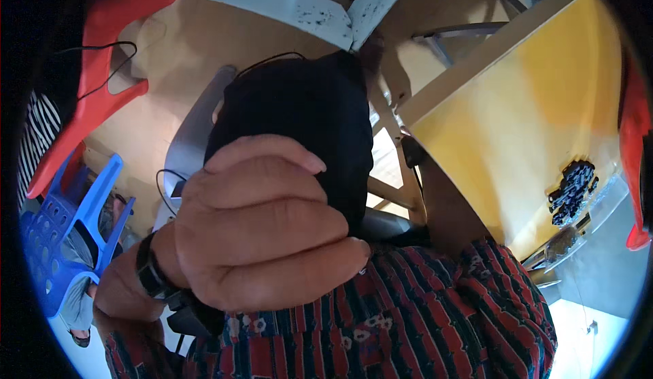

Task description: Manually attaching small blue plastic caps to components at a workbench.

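L hand (272, 233) sits just R of watch (147, 265), v. close to cam, so it looks huge. Fingers (289, 226) pressed tog., stacked one above another, bent, pointing away from watch; nails show on topmost & lowest digits. Inside of hand hidden, so can't tell if it's gripping. L wrist (169, 256) wears watch, slightly bent. L forearm (122, 297) comes up from below & L of watch, bare skin above sleeve. R forearm (454, 202) is well apart, far R of watch, angled up & inward, sleeve end lower down. R hand (412, 152), higher than watch, small, dark, partly hidden; finger pose unclear.
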A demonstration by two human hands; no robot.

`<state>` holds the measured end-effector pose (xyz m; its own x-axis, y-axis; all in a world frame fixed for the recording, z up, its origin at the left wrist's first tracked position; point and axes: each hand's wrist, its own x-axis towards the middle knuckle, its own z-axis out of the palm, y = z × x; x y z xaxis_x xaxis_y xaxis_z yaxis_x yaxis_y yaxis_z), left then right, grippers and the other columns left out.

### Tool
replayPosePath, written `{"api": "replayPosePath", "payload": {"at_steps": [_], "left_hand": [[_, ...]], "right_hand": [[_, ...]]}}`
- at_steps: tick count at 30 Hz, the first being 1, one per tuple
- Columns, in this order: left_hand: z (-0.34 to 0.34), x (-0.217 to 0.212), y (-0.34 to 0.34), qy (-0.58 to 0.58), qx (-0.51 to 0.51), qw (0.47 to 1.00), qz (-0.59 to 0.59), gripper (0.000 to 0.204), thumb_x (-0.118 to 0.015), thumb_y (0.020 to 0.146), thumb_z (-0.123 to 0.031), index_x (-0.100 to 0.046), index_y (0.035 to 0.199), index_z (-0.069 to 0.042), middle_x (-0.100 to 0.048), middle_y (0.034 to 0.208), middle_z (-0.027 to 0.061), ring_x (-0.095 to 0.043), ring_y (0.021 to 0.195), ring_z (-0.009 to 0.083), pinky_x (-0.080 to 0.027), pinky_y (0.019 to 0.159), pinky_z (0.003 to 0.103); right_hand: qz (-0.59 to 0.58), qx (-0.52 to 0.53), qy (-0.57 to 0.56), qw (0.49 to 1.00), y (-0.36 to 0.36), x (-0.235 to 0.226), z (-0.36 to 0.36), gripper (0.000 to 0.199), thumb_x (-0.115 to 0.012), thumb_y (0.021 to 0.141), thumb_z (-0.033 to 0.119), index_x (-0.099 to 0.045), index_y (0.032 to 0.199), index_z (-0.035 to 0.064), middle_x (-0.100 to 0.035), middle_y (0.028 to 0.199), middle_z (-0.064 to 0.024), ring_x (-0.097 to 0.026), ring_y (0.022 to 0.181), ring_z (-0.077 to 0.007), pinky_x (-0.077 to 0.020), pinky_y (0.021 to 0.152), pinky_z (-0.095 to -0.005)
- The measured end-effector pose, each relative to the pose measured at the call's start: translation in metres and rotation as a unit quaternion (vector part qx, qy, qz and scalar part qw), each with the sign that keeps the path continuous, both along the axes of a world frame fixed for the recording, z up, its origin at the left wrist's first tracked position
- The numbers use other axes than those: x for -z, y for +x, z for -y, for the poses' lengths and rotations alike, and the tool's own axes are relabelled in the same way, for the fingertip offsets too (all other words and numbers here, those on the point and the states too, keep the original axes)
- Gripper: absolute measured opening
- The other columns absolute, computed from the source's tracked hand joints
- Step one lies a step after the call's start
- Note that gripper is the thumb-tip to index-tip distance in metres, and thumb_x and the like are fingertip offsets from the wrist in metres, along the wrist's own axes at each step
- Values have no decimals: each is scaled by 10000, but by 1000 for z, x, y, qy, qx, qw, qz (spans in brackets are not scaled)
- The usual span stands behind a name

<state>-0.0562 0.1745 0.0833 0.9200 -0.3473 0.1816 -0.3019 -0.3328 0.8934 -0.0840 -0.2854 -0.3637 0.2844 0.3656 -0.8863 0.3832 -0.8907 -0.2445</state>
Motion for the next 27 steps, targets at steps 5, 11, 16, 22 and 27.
{"api": "replayPosePath", "payload": {"at_steps": [5,11,16,22,27], "left_hand": [[3,-4,3,43,11,998,-40,95,-709,827,-230,-715,869,-145,-662,774,6,-599,708,163,-519,770,390],[8,-16,4,13,-1,1000,21,100,-726,815,-233,-691,865,-154,-647,748,6,-590,688,167,-521,778,388],[5,0,3,3,-32,999,14,141,-772,766,-205,-692,874,-162,-650,777,3,-587,695,163,-526,771,379],[-2,-10,3,-2,22,1000,-9,172,-769,758,-185,-713,918,-158,-666,812,-6,-604,725,154,-530,781,372],[-6,-10,2,-6,12,999,-33,163,-758,763,-188,-727,920,-159,-679,834,-9,-617,744,145,-532,789,357]], "right_hand": [[-40,-3,19,999,-51,12,-17,317,-662,902,148,-671,1205,57,-689,1161,-131,-672,1047,-252,-550,885,-394],[-171,804,135,554,-52,57,39,393,-626,966,122,-505,1338,75,-612,1250,-101,-643,1098,-297,-558,879,-476],[-185,807,141,543,-27,-7,-22,384,-627,965,117,-511,1328,75,-614,1243,-102,-644,1096,-295,-557,885,-473],[-193,810,168,528,-7,-20,-54,369,-627,963,110,-521,1314,76,-617,1233,-102,-645,1092,-292,-554,893,-467],[-209,807,165,527,-4,-25,-64,357,-627,961,104,-528,1303,76,-619,1224,-103,-646,1089,-289,-552,900,-463]]}}
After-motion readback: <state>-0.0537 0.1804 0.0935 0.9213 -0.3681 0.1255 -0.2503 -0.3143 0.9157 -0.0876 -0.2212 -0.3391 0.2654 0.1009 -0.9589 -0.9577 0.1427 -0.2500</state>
